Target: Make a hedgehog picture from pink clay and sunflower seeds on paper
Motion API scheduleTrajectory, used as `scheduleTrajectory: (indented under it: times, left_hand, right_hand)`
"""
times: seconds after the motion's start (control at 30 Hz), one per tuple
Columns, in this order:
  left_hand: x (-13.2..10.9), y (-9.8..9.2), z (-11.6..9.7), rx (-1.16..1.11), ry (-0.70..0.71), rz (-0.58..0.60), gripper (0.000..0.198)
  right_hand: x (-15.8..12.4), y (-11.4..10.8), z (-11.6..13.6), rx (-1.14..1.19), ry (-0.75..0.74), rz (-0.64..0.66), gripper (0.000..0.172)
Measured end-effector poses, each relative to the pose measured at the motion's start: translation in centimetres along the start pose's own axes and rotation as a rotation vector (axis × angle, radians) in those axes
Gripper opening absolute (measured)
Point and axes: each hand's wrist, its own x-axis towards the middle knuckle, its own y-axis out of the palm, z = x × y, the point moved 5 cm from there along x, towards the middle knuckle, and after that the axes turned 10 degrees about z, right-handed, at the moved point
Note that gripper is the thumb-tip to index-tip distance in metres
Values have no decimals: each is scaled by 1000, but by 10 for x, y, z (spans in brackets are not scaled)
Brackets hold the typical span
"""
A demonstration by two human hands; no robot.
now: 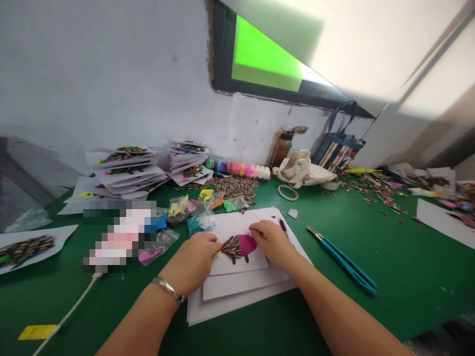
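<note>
A magenta clay oval [248,244] lies on a white sheet of paper [237,267], its left part covered with overlapping striped sunflower seeds [232,245]. Two dark seeds stick out below it, and a bit of yellow shows at its left tip. At that left tip is my left hand [196,261], fingers bent together, thumb and index touching the edge; anything between them is hidden. Against the upper right edge of the oval, my right hand [272,242] has its thumb and fingertips pinched; whatever they hold is too small to make out. More paper sheets lie underneath.
Bagged coloured clay [178,210] and a seed pile [233,188] lie beyond the paper. Left stand stacked seed pictures [128,170] and a blurred device with a cable [70,309]. Right are blue-handled tweezers [347,264], a pen [283,225], a tape roll [288,193] and bags.
</note>
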Motion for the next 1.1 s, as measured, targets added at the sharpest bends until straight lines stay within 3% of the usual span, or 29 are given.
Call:
scheduleTrajectory:
  times: [0.13,0.23,0.33,0.9,1.1]
  left_hand:
    - [0,1,1,-24,-5,6,28]
    - [-1,2,1,-36,7,8,29]
    - [-1,3,0,-37,16,3,30]
    - [-3,5,-4,-5,38,15,32]
    - [-4,4,-2,-28,9,39,29]
  right_hand:
    - [-6,-3,23,44,-118,-29,25]
    - [-11,3,47,-17,-240,48,26]
    - [-14,12,59,-84,-258,105,26]
    - [-10,26,55,-96,-230,104,32]
    - [-11,18,52,-43,-227,67,33]
